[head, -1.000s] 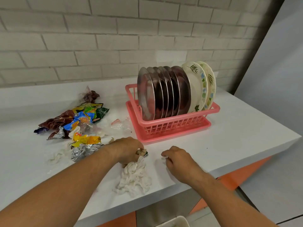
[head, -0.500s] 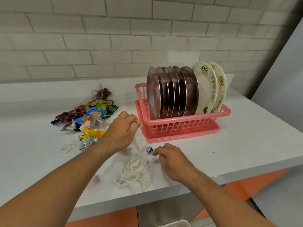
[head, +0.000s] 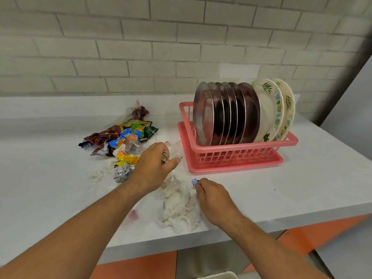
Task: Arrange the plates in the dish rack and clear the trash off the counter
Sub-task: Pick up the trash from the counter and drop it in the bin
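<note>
Pinching a small blue scrap [head: 194, 181] at the fingertips of my right hand [head: 214, 198], I curl my left hand [head: 154, 168] around a crumpled bit of trash [head: 165, 157] near the dish rack [head: 237, 156]. The white tissue [head: 177, 208] lies on the counter [head: 302, 188] between both hands.

Most of the crumpled scrap [head: 165, 157] in the left hand [head: 153, 168] is buried under its curled fingers [head: 172, 162], so its kind cannot be told. The blue bit [head: 194, 181] pinched by the right hand [head: 213, 196] is too small to identify. The steel plates [head: 203, 117] overlap, each covering the one behind, and the rack [head: 237, 156] wall hides their lower rims. A white container [head: 218, 275] is cut off by the bottom edge; the surface [head: 30, 178] runs out at the left.
</note>
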`<state>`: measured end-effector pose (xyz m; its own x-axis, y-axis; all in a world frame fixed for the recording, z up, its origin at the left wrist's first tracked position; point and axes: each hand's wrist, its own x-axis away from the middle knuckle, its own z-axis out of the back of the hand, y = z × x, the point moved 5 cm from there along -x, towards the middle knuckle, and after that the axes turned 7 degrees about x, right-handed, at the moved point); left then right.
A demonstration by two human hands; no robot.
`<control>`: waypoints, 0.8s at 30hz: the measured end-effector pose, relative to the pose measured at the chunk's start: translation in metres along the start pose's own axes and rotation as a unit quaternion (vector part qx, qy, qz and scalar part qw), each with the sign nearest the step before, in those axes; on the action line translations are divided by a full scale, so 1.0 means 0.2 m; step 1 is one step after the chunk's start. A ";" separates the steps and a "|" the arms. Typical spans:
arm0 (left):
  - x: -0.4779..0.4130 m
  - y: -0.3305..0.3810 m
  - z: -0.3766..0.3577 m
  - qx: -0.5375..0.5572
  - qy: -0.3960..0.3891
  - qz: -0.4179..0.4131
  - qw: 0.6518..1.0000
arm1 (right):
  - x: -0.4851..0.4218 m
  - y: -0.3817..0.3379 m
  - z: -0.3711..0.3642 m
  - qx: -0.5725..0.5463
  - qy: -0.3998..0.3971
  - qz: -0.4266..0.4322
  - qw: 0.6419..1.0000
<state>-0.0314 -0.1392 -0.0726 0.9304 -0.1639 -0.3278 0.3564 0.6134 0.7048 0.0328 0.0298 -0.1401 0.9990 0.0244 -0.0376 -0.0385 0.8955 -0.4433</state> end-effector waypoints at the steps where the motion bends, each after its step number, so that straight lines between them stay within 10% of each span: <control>1: 0.00 -0.01 0.00 0.004 -0.004 0.013 1.000 | 0.00 0.00 0.01 -0.003 0.000 -0.004 1.000; 13: -0.02 0.11 0.07 0.204 -0.009 -0.001 0.979 | -0.09 -0.25 0.13 -0.028 0.037 0.100 0.994; 24: 0.00 0.01 0.15 0.186 -0.017 -0.011 0.982 | -0.08 -0.07 0.33 -0.076 0.102 -0.023 0.992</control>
<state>-0.0286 -0.1604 -0.0522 0.9224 -0.2025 -0.3288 0.3767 0.2853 0.8813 0.0179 0.0456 -0.0737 0.9751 -0.1184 -0.1877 -0.0122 0.8162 -0.5777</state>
